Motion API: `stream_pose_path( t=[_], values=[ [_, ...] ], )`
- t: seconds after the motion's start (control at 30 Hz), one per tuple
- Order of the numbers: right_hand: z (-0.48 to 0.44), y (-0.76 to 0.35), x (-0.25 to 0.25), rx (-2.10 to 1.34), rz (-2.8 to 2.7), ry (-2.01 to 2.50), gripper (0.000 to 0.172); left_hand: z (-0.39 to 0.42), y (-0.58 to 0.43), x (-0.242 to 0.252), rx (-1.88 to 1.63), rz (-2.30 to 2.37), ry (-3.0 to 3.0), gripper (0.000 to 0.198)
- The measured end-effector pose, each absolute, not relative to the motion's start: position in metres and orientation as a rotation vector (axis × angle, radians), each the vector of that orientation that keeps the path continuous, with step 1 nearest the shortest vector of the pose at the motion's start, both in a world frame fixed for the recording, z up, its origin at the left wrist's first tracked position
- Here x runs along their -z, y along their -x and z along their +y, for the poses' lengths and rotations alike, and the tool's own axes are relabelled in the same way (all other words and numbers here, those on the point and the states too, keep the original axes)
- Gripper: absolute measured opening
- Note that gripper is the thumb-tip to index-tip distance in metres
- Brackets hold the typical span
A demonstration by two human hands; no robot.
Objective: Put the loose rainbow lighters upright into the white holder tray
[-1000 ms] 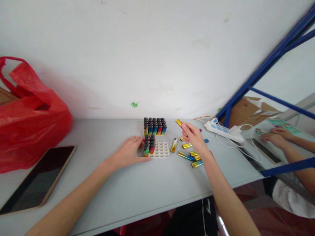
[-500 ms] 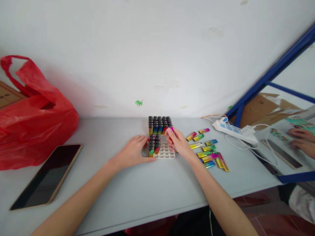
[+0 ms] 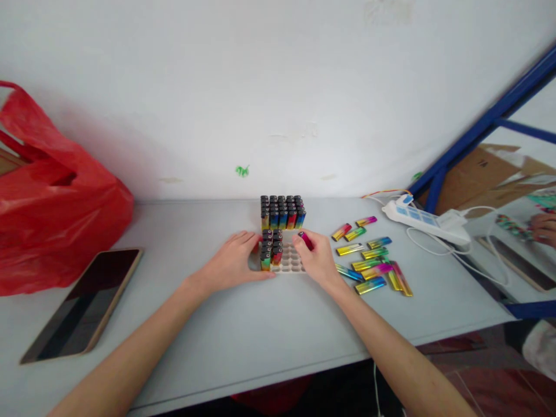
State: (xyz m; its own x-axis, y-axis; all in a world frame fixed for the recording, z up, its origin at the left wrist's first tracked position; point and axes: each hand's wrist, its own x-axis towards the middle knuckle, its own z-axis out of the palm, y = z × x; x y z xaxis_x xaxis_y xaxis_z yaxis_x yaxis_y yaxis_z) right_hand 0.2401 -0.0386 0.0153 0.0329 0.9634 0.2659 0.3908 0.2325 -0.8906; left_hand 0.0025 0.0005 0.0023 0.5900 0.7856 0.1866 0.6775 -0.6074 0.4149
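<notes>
My left hand [image 3: 234,259] rests at the left side of a white tray [image 3: 293,265] with round holes, its thumb along the front edge and its fingers by the left side. Two columns of black-topped lighters [image 3: 277,255] stand upright in the tray's left part. Over the tray's right part, my right hand [image 3: 317,258] is closed on a magenta lighter [image 3: 306,240], held tilted between thumb and fingers. Just behind stands a full block of lighters [image 3: 283,218] with black tops and coloured bodies. Loose shiny lighters [image 3: 365,265] lie to the right of my right hand.
A phone [image 3: 84,307] and a red plastic bag [image 3: 61,202] are at the left. At the right are a white power strip [image 3: 423,223] with cables and a blue metal frame [image 3: 469,139]. Beyond it, a co-worker's hand [image 3: 544,227] shows.
My right hand has drawn slightly towards me and turned, away from the rear block, showing more of the magenta lighter. My left hand stays at the tray. The view has shifted slightly.
</notes>
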Motion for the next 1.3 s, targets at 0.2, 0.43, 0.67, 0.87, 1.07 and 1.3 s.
stream_pose_path(
  t=[0.2,0.43,0.67,0.87,1.07,1.3],
  values=[
    [-0.039,-0.239,-0.016,-0.711,-1.529,1.315,0.046,0.001,-0.002,-0.002,-0.503,1.189,-2.521,0.063],
    [-0.041,-0.238,-0.019,-0.697,-1.572,1.297,0.053,0.0,-0.003,-0.004,-0.488,1.192,-2.508,0.064],
    [-0.038,-0.236,-0.012,-0.655,-1.569,1.335,0.039,0.001,-0.002,-0.002,-0.503,1.188,-2.51,0.064],
    [-0.041,-0.24,-0.018,-0.67,-1.667,1.289,0.041,0.001,-0.002,0.0,-0.514,1.188,-2.518,0.063],
    [-0.046,-0.251,-0.03,-0.531,-1.983,1.04,0.027,0.0,-0.003,0.0,-0.532,1.178,-2.535,0.064],
    [-0.051,-0.261,-0.039,-0.35,-2.041,1.002,0.027,-0.001,-0.003,0.001,-0.538,1.196,-2.541,0.064]
  ],
)
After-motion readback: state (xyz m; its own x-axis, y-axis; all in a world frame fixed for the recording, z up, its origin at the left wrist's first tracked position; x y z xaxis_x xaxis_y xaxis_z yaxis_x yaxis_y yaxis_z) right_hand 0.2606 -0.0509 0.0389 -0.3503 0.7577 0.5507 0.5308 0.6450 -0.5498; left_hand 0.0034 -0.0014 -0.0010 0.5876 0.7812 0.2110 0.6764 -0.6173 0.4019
